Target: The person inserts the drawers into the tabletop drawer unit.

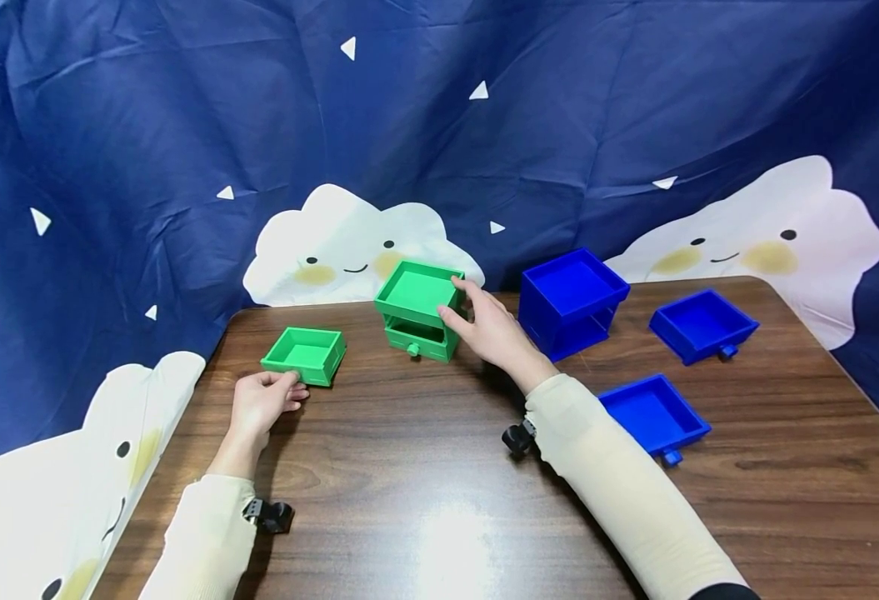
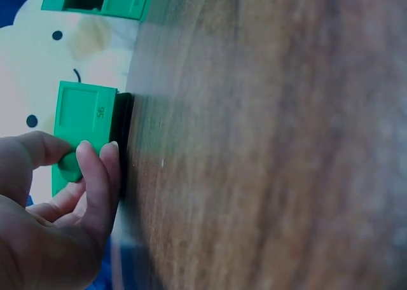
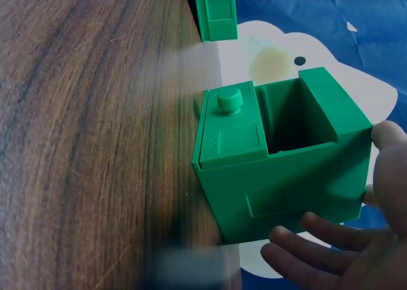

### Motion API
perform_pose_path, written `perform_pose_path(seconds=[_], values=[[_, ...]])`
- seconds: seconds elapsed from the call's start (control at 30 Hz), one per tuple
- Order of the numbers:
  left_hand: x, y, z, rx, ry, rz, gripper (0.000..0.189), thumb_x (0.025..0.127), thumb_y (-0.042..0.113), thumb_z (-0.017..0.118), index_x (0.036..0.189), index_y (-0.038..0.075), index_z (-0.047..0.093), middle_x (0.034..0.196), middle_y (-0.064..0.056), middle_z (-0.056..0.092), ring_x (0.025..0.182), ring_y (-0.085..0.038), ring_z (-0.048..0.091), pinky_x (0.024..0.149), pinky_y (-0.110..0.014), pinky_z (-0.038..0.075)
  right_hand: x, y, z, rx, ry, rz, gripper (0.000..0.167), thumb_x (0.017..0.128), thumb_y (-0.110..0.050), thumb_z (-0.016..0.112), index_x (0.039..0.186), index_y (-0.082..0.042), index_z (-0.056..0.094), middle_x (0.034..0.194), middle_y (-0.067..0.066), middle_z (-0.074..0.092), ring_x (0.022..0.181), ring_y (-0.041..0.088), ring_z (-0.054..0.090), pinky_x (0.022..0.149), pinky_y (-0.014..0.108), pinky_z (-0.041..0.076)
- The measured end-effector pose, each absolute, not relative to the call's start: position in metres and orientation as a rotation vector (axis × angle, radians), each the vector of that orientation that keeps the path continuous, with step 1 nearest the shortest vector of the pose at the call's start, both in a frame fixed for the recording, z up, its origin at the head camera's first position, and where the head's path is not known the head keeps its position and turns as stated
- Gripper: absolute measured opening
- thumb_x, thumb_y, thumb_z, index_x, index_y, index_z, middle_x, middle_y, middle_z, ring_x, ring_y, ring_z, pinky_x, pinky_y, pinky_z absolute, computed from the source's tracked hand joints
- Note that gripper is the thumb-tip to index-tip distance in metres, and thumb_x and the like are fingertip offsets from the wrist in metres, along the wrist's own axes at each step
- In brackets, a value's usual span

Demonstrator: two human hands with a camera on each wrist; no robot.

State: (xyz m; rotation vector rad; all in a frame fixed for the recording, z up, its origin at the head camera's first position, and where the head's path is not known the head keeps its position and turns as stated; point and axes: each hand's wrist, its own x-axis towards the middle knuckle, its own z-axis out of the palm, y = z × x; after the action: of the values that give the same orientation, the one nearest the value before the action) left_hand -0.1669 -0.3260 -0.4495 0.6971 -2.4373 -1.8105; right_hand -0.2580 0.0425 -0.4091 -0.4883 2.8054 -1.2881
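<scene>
A small green drawer [image 1: 304, 348] stands at the left of the table, its tray hollow. My left hand [image 1: 261, 404] pinches its round knob [image 2: 70, 167] between thumb and fingers. Farther right is a green cabinet [image 1: 420, 290] with a tray-like top, an unfilled upper slot and a lower drawer [image 1: 415, 340] in place. My right hand [image 1: 487, 329] holds the cabinet at its right side. In the right wrist view the thumb lies at the top edge, and the other fingers [image 3: 318, 255] reach along the side wall.
A blue cabinet [image 1: 570, 300] with its front slot bare stands right of the green one. Two blue drawers lie apart from it: one farther back [image 1: 703, 321], another nearer [image 1: 656, 417], partly behind the right sleeve. A patterned blue cloth [image 1: 439, 125] hangs behind the wooden table [image 1: 379, 467].
</scene>
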Motion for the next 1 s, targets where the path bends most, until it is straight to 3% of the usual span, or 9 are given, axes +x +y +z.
perform_pose_path(seconds=[0.57,1.0], values=[[-0.158,-0.320,-0.447,0.614,-2.400,-1.834,0.024,0.103,0.009,0.063,0.112,-0.013,0.068,0.079,-0.002,0.079,0.067,-0.005,0.074,0.065,-0.023,0.063,-0.258,0.043,-0.408,-0.492,2.808,-1.277,0.071,0.108,-0.054,0.060,0.167,-0.020,0.040,0.147,0.020,0.062,0.135,0.035,0.061,0.112,0.059,0.051],[-0.154,-0.305,-0.444,0.535,-2.387,-1.849,0.020,0.102,0.006,0.064,0.105,-0.013,0.069,0.081,-0.007,0.079,0.068,-0.007,0.075,0.065,-0.024,0.064,-0.258,0.043,-0.408,-0.508,2.810,-1.290,0.071,0.108,-0.052,0.060,0.166,-0.018,0.040,0.147,0.021,0.062,0.135,0.036,0.062,0.112,0.059,0.051]])
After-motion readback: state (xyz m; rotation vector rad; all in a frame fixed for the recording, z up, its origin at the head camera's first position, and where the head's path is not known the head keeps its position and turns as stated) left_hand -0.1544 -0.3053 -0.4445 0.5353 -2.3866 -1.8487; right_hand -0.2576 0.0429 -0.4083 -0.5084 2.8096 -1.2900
